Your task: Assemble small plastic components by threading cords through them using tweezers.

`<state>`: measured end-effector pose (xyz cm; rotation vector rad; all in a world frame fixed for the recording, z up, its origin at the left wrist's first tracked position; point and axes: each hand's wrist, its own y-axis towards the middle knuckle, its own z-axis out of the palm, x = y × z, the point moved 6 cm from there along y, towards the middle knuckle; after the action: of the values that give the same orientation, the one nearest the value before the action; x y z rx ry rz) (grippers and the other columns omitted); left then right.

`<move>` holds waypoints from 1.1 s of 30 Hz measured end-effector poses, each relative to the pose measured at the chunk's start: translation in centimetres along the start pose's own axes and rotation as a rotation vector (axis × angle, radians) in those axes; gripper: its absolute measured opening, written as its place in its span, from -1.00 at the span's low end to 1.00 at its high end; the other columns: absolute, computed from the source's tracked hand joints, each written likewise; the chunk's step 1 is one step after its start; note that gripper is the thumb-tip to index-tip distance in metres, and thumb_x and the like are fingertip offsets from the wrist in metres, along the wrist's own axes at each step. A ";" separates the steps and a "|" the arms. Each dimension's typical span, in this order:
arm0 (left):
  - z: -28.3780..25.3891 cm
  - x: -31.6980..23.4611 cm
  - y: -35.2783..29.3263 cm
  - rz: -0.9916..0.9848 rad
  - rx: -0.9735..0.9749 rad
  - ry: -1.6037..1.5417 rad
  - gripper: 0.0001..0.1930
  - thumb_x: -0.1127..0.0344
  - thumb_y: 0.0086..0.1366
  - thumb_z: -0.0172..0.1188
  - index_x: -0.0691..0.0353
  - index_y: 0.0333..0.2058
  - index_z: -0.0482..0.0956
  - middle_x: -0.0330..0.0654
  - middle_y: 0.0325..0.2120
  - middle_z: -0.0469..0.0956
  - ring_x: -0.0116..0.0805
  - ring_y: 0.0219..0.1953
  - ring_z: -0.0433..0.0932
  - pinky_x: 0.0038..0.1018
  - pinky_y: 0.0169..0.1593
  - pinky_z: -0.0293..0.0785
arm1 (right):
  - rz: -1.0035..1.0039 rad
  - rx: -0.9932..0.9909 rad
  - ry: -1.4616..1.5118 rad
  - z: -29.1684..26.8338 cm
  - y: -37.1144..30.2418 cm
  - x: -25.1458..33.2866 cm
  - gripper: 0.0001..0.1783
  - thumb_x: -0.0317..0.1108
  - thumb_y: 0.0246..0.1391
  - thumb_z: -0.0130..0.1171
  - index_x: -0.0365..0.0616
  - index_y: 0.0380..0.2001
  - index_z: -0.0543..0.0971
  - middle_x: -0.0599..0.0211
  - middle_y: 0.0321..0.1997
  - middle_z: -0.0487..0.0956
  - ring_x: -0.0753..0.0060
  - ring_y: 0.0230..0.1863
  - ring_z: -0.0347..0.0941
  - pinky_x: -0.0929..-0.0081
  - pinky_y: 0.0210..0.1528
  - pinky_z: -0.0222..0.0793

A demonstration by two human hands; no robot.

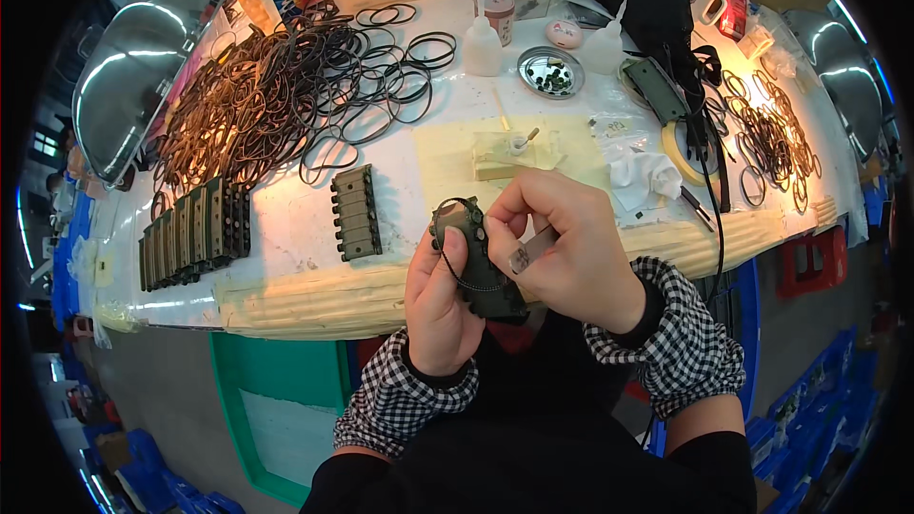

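My left hand [440, 300] is closed round a dark green ribbed block [487, 297], its thumb laid on the face. A thin black beaded loop [464, 278] hangs across that face. At the block's upper right edge, my right hand [568, 246] pinches with thumb and forefinger; what lies between the tips is too small to make out. Across its curled fingers sits a flat silvery metal tool [535, 249], whose working end is hidden. A similar green block [356, 213] lies on the table to the left, and several more stand in a row [195, 234] beyond it.
A big heap of black and brown loops [276, 100] covers the back left, with a smaller heap [776, 138] at the right. Behind my hands are a metal dish of small dark pieces [550, 71], white squeeze bottles [482, 46] and a tape roll [687, 152]. Metal lamps flank the table.
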<state>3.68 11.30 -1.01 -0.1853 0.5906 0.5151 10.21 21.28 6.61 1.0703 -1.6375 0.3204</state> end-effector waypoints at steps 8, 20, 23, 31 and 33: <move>0.0 -0.3 0.0 0.038 -0.025 0.089 -0.68 0.20 0.42 -0.07 0.31 -0.01 0.37 -0.15 -0.13 0.49 -0.40 -0.08 0.49 -0.45 0.02 0.44 | -0.006 -0.061 0.065 0.3 -0.6 -0.3 -0.88 -0.49 -0.07 0.18 -0.28 -0.54 0.45 0.46 -0.63 0.46 0.72 -0.60 0.36 0.69 -0.60 0.25; 0.6 -0.3 -0.5 0.042 -0.049 0.135 -0.67 0.20 0.41 -0.05 0.31 0.00 0.38 -0.17 -0.14 0.50 -0.42 -0.09 0.48 -0.46 0.01 0.42 | 0.124 0.021 0.218 0.2 -1.5 -1.6 -0.89 -0.52 -0.08 0.20 -0.24 -0.52 0.45 0.48 -0.61 0.40 0.78 -0.59 0.34 0.75 -0.62 0.17; 0.7 0.1 -0.4 -0.019 -0.054 0.063 -0.69 0.22 0.42 -0.07 0.30 0.00 0.39 -0.19 -0.15 0.51 -0.46 -0.11 0.49 -0.51 -0.03 0.45 | 0.027 -0.042 0.161 0.0 -1.7 -1.5 -0.88 -0.52 -0.08 0.21 -0.24 -0.52 0.44 0.50 -0.61 0.39 0.80 -0.59 0.33 0.75 -0.63 0.15; 0.6 0.9 0.0 -0.062 -0.070 -0.011 -0.68 0.21 0.41 -0.06 0.30 0.00 0.37 -0.19 -0.17 0.51 -0.46 -0.13 0.51 -0.51 -0.04 0.47 | 0.160 -0.049 0.319 -0.2 -2.0 -2.2 -0.92 -0.54 -0.07 0.20 -0.25 -0.49 0.48 0.39 -0.53 0.48 0.68 -0.60 0.35 0.71 -0.63 0.19; 0.7 0.2 0.0 0.023 -0.018 0.088 -0.68 0.20 0.41 -0.06 0.29 0.00 0.36 -0.19 -0.16 0.51 -0.44 -0.13 0.51 -0.48 -0.03 0.45 | 0.012 -0.120 0.148 -0.6 -1.9 -1.1 -0.93 -0.54 -0.07 0.21 -0.25 -0.46 0.52 0.37 -0.52 0.50 0.66 -0.60 0.35 0.70 -0.63 0.18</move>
<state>4.14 11.63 -0.57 -0.2198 0.6750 0.5369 12.04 21.20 5.28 0.9247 -1.5123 0.2985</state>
